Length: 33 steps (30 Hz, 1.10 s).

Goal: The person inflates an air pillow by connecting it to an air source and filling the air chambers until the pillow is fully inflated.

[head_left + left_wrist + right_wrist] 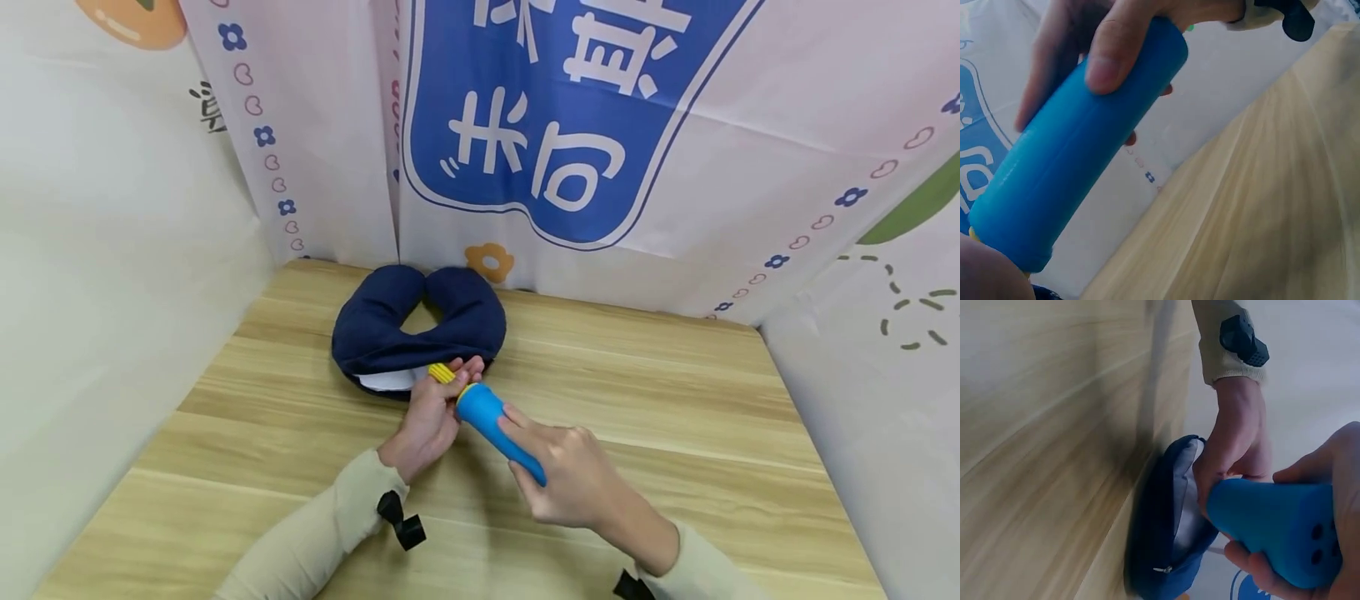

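Tube (491, 423), blue, aslant above wooden table (675, 400), right hand (573, 471) gripping it, left hand (433, 412) pinching its yellow end (441, 372) near navy neck pillow (367, 325). Blue wall panel (551, 96): white 未 (492, 131) and 可 (577, 171) legible.

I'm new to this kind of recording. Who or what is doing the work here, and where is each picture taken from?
There is no machine: a person works with two bare hands. The wide picture comes from a camera worn on the head, looking forward and down; the other two come from cameras worn on the left and right wrists.

On the wood-grain table lies a navy U-shaped neck pillow, its near edge open onto a white inside. The right hand grips a blue cylinder; the left hand holds the yellow ribbed tip at its far end, just by that opening.
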Available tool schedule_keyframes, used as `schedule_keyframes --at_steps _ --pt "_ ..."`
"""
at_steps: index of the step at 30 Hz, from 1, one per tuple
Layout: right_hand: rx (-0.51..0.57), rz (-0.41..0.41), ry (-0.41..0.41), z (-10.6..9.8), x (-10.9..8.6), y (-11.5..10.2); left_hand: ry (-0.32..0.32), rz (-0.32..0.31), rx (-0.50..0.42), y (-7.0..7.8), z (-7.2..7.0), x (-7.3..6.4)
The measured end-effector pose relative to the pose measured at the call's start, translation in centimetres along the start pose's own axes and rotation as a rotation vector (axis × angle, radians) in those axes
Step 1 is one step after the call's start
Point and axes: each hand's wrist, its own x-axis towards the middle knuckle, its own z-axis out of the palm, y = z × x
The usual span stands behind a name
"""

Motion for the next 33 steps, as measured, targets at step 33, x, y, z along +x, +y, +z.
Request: schedule_keyframes --at_steps 33 --pt "0.002 0.014 -0.075 -1.1 0.2 1.2 0.021 0.046 0.007 -1.0 0.4 0.6"
